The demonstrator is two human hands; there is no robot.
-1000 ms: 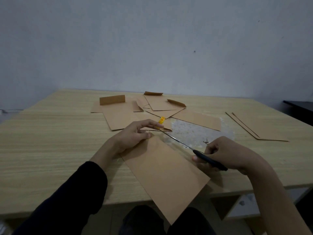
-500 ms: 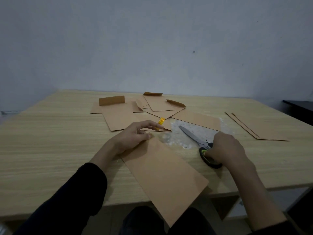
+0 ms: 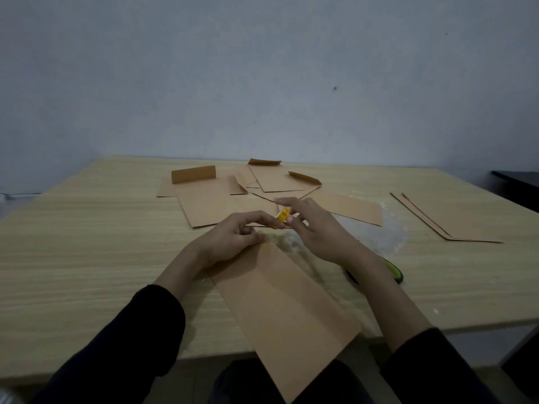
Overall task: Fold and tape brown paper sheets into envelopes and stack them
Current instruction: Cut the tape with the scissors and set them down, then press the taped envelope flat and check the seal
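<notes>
A long folded brown paper sheet [image 3: 285, 310] lies slanted across the table's near edge, its lower end hanging over. My left hand [image 3: 230, 240] rests on its upper end and pinches a small yellow piece of tape [image 3: 282, 215] at the fingertips. My right hand [image 3: 315, 228] has come over from the right and pinches the same yellow tape from the other side. The scissors [image 3: 393, 271] with black and green handles lie on the table, mostly hidden behind my right forearm.
Several folded brown envelopes [image 3: 262, 185] lie scattered at the middle back of the wooden table [image 3: 87, 243]. Two flat brown sheets [image 3: 455, 220] lie at the right. A whitish film patch [image 3: 379, 231] covers the table beyond my right hand. A dark shelf [image 3: 519, 182] stands far right.
My right hand set the scissors down on the table at the right, let go of them, and moved left to the yellow tape at my left fingertips. The left hand stayed put.
</notes>
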